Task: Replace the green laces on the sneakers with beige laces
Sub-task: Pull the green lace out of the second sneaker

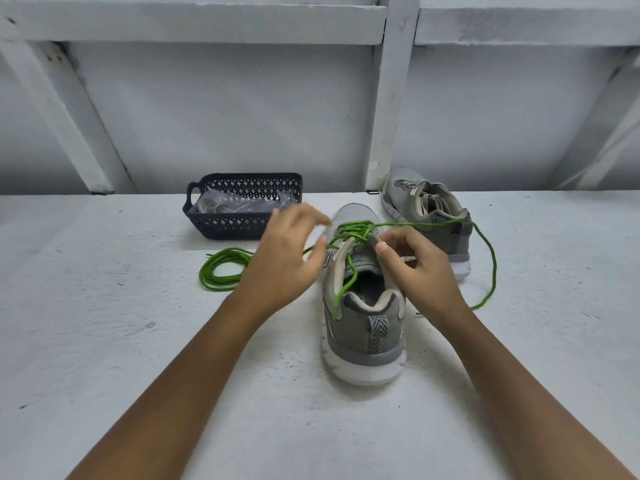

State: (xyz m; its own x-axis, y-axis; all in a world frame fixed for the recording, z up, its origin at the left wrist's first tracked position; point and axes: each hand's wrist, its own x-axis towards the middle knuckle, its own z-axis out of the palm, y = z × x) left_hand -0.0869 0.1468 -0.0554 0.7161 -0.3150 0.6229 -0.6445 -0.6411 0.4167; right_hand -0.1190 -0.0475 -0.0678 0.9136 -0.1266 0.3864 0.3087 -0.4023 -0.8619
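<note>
Grey sneaker (363, 327) — slack green lace (353, 232)

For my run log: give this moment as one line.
near sneaker: green lace partly threaded | left hand: at lace, grip unclear | right hand: grips sneaker's upper | second green lace: coiled on table

left hand (287, 261): fingers (301, 216) loosely spread, blurred | right hand (420, 271): fingers curled, pinching

bare forearms (194, 358), a blurred left hand (284, 261) and a right hand (422, 271) with seemingly short nails (381, 248).
</note>
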